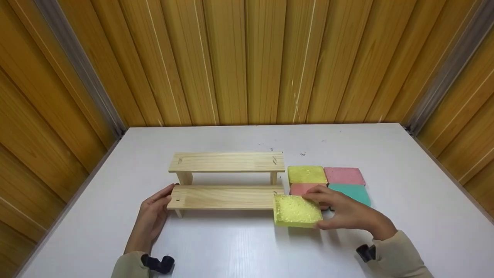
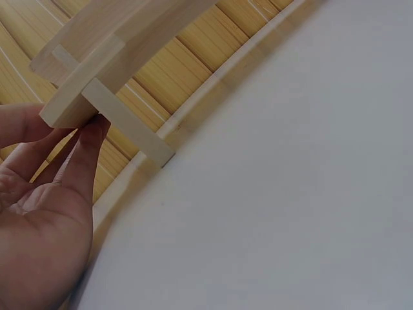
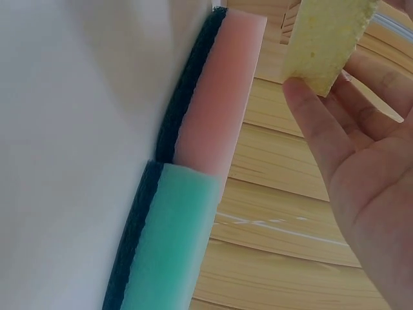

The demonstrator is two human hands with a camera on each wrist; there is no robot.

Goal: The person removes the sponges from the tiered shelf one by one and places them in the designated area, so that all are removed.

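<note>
A two-tier wooden stand sits on the white table. My left hand pinches the left end of its lower board; in the left wrist view the thumb lies at the board's end and the fingers reach underneath. Between the thumb and fingers of my right hand is a yellow sponge, held level above the table by the lower board's right end. Behind that hand lie a second yellow sponge, a pink one, a salmon-pink one, partly covered, and a green one.
The stand's upper board rises behind the lower one. In the right wrist view the green sponge and salmon sponge show dark scouring layers against the table. Wood-patterned panels enclose the table at the back and sides.
</note>
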